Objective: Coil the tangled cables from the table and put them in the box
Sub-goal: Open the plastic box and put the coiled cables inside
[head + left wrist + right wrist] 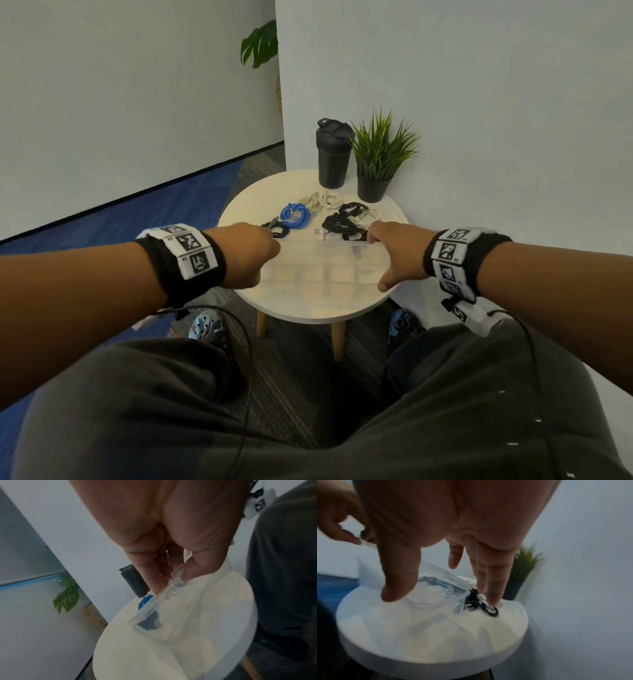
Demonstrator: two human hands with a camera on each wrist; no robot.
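A round white table [308, 308] is seen from above, and most of its near half is taken up by a clear plastic box [329, 270] whose long axis runs left to right between the two hands. The cables are found beyond the box's far edge, towards the wall: a tangled black and white bunch [346, 222] at the right end, a blue coil [295, 216] further left, a pale bundle [320, 199] behind them, and a small black coil [275, 229] at the left end.

The left hand [248, 255] is placed at the box's left far corner. In the left wrist view its fingers [154, 574] and thumb are curled onto a clear latch tab [176, 572], so the tab is pinched. The right hand [394, 257] is spread over the right end, thumb on the near side; in the right wrist view its straight fingers [493, 588] are shown pointing down just beyond the box corner, at the black and white bunch. Whether they touch the box or the cables cannot be told through the blur; nothing appears to be gripped.

The box seems to be closed, or its lid only now being lifted; this is a judgement from a soft picture. The black and white bunch lies nearest the right hand, the small black coil nearest the left.
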